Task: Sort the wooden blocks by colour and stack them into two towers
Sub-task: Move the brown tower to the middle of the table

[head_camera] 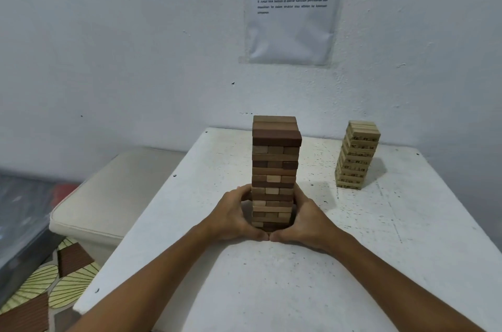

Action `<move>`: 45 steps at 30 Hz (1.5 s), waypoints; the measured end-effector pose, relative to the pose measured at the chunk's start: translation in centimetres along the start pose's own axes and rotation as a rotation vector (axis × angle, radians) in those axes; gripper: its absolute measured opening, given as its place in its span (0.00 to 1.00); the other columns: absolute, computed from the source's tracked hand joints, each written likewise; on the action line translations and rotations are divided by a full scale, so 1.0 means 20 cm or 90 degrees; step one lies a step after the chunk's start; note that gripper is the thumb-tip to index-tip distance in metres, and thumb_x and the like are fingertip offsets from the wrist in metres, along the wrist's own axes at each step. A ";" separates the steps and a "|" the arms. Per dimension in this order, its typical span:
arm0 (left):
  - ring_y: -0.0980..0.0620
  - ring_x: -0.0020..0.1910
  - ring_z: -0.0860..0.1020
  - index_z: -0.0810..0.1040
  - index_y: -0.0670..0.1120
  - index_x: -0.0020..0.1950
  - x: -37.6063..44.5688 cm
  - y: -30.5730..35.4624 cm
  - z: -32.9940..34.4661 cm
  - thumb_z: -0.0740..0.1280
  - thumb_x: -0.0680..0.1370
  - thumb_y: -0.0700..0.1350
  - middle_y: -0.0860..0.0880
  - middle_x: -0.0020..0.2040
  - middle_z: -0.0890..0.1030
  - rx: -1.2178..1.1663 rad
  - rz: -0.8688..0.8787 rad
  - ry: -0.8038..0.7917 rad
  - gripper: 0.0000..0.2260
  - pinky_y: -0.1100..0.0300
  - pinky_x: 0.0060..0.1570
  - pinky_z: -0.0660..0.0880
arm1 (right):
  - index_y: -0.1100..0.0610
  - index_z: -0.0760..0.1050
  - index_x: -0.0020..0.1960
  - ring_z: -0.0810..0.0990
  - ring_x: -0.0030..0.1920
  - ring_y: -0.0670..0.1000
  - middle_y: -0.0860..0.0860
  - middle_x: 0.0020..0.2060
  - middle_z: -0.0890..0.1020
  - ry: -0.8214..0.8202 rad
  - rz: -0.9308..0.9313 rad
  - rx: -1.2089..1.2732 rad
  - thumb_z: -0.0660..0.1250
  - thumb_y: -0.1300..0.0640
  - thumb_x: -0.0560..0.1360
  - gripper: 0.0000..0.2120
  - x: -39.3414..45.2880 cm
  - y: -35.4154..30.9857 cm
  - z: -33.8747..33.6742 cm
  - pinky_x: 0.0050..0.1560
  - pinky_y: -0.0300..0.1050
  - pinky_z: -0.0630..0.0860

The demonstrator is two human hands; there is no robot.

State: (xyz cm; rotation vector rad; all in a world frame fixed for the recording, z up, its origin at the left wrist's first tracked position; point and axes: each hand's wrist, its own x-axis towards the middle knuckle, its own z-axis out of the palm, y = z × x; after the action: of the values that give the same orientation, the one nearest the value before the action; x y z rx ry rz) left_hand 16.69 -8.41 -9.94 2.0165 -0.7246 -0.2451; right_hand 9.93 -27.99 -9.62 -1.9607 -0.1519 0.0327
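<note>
Two towers of wooden blocks are standing on the white worktop. The brown tower is rising at the centre of the frame, mixing dark brown, mid-brown and a few pale blocks, with a dark block lying across its top. The pale tower is standing at the right of the frame, well apart from the brown one, shorter in the picture and tilting slightly; small dark markings are showing on its block sides, too small to read.

Two hands are reaching in from the bottom of the frame. The left hand is cupping the left side of the brown tower's lower part, fingers curled round it. The right hand is doing the same on the right side. The two thumbs are touching in front of the tower's base.

One sheet of paper is hanging on the wall at the upper middle of the frame, carrying several numbered lines of print, too blurred to read reliably. One cream cushioned seat is sitting at the left of the frame, beside the worktop.
</note>
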 end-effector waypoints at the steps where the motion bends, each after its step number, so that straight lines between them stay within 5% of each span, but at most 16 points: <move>1: 0.51 0.56 0.79 0.75 0.52 0.62 0.01 0.00 0.01 0.83 0.56 0.49 0.55 0.56 0.81 0.000 0.001 -0.003 0.36 0.56 0.55 0.80 | 0.46 0.54 0.77 0.82 0.54 0.43 0.44 0.54 0.82 0.002 0.001 0.002 0.82 0.64 0.59 0.56 0.00 0.00 -0.01 0.50 0.41 0.81; 16: 0.54 0.58 0.78 0.73 0.55 0.61 0.20 0.05 0.12 0.84 0.57 0.47 0.57 0.57 0.80 0.004 0.014 -0.049 0.36 0.60 0.56 0.78 | 0.46 0.55 0.77 0.81 0.54 0.40 0.43 0.54 0.82 0.041 0.019 0.002 0.82 0.63 0.59 0.55 -0.01 0.08 -0.18 0.50 0.36 0.79; 30: 0.60 0.54 0.79 0.74 0.56 0.57 0.37 0.03 0.10 0.84 0.58 0.40 0.58 0.53 0.81 -0.024 0.042 -0.058 0.33 0.68 0.51 0.77 | 0.44 0.53 0.77 0.82 0.55 0.45 0.46 0.55 0.82 0.063 0.018 -0.002 0.83 0.61 0.58 0.58 0.12 0.14 -0.26 0.56 0.49 0.80; 45: 0.63 0.55 0.78 0.74 0.54 0.59 0.56 -0.03 0.06 0.84 0.58 0.41 0.57 0.54 0.81 -0.018 0.035 -0.068 0.34 0.69 0.53 0.75 | 0.46 0.52 0.78 0.82 0.54 0.44 0.47 0.54 0.83 0.072 0.039 -0.025 0.83 0.60 0.56 0.59 0.31 0.17 -0.32 0.56 0.49 0.80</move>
State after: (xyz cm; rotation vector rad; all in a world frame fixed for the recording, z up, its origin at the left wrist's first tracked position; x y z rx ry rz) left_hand 25.48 -15.58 -9.66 1.9660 -0.8380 -0.3307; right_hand 17.02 -34.38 -9.93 -2.0006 -0.0174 -0.0411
